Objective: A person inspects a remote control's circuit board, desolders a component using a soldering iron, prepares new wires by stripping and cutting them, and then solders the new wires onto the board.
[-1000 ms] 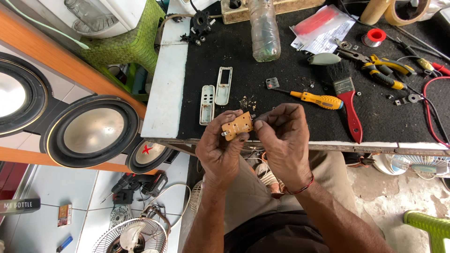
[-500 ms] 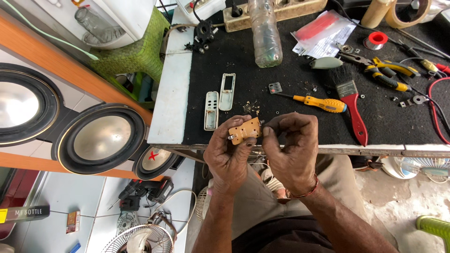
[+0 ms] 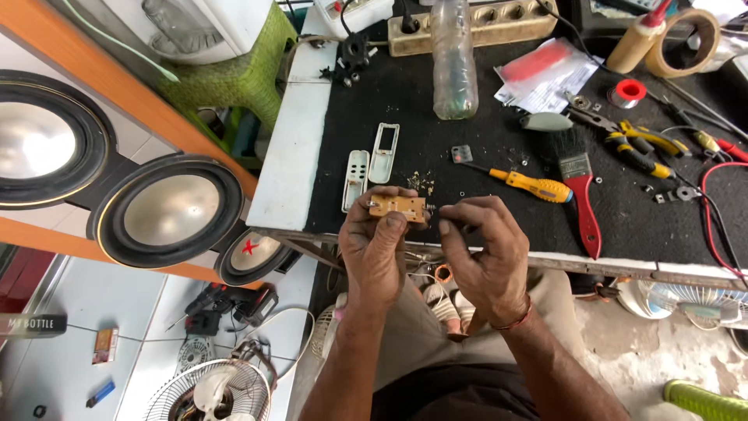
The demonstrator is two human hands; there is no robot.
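My left hand [image 3: 377, 246] grips a small tan circuit board [image 3: 397, 208] at the near edge of the black workbench [image 3: 436, 140]. My right hand [image 3: 485, 249] is beside it, fingertips pinched at the board's right end on something too small to make out. Two pale remote-control shell halves [image 3: 369, 165] lie on the mat just beyond the board. A yellow-handled screwdriver [image 3: 531, 185] lies to the right of them.
A red-handled brush [image 3: 580, 193], pliers [image 3: 633, 144], a clear plastic bottle [image 3: 453, 58], a red tape roll [image 3: 626, 92], a glue bottle [image 3: 633, 39] and a power strip [image 3: 475, 23] lie on the bench. Large speakers [image 3: 167, 210] stand at left. Fan parts [image 3: 209, 390] lie on the floor.
Both hands have stayed at the bench's near edge. The board has turned flatter in my left hand, and my right fingertips have closed in on its right end.
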